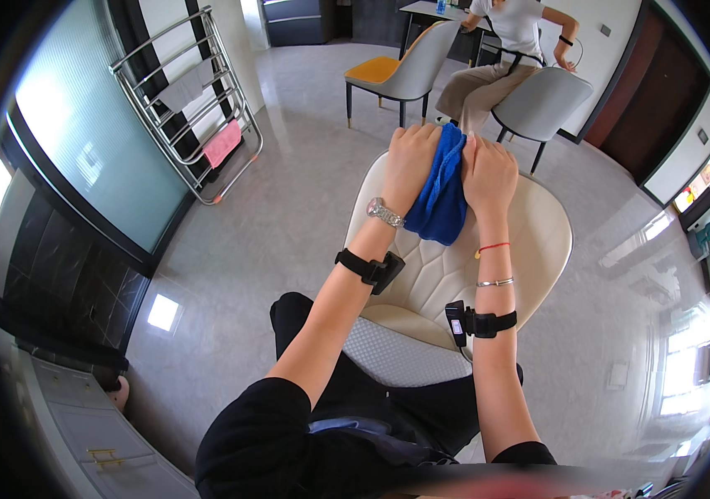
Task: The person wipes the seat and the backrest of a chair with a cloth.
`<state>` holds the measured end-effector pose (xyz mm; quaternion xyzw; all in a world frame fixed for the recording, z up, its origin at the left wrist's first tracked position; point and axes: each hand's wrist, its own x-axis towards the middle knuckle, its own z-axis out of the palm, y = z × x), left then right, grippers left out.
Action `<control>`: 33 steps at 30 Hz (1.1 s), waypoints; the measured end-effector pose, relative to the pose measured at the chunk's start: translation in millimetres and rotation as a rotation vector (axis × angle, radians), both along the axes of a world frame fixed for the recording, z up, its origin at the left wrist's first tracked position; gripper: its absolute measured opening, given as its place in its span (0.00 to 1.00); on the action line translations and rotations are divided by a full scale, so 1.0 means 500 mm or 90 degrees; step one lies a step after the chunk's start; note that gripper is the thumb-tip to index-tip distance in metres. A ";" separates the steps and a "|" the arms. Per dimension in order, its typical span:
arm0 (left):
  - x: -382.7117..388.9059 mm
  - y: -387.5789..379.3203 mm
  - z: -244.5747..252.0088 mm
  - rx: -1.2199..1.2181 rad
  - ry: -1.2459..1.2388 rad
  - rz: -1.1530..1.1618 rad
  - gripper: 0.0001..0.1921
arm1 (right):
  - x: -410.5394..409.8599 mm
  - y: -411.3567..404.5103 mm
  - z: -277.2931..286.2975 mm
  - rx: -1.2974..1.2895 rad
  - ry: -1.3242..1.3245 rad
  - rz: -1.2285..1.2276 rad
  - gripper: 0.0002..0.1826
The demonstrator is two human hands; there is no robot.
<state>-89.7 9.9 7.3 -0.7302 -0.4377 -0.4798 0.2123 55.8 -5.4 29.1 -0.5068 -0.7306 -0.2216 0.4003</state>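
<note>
A blue cloth point(439, 203), bunched at its top, hangs between my two hands in front of a cream upholstered chair point(536, 231). My left hand point(413, 163) grips its left side, fingers curled away from me. On the other side, my right hand point(491, 174) is closed too, with its thumb along the cloth. Both hands are level with the upper edge of the chair's stitched backrest; whether they rest on it I cannot tell. Below, the chair's seat point(408, 358) has a pale quilted front and faces my legs.
Left stands a metal drying rack point(196, 106) holding a pink cloth point(222, 143) and a grey cloth point(183, 90). Beyond are a grey-and-orange chair point(423, 68), a grey chair point(545, 103) and a person point(507, 37) beside a table point(433, 9). Grey drawers point(105, 430) stand lower left.
</note>
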 end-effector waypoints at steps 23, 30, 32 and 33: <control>-0.001 -0.003 0.002 0.004 -0.012 0.005 0.07 | -0.003 0.006 -0.005 0.070 0.010 0.014 0.19; -0.001 -0.005 0.002 -0.022 -0.007 0.001 0.09 | -0.005 0.008 -0.006 0.073 0.020 0.020 0.20; -0.002 -0.005 0.003 -0.039 -0.008 -0.002 0.11 | -0.005 0.008 -0.005 0.073 0.018 0.019 0.20; -0.003 -0.005 0.003 -0.037 -0.006 0.002 0.11 | -0.005 0.008 -0.005 0.069 0.015 0.014 0.20</control>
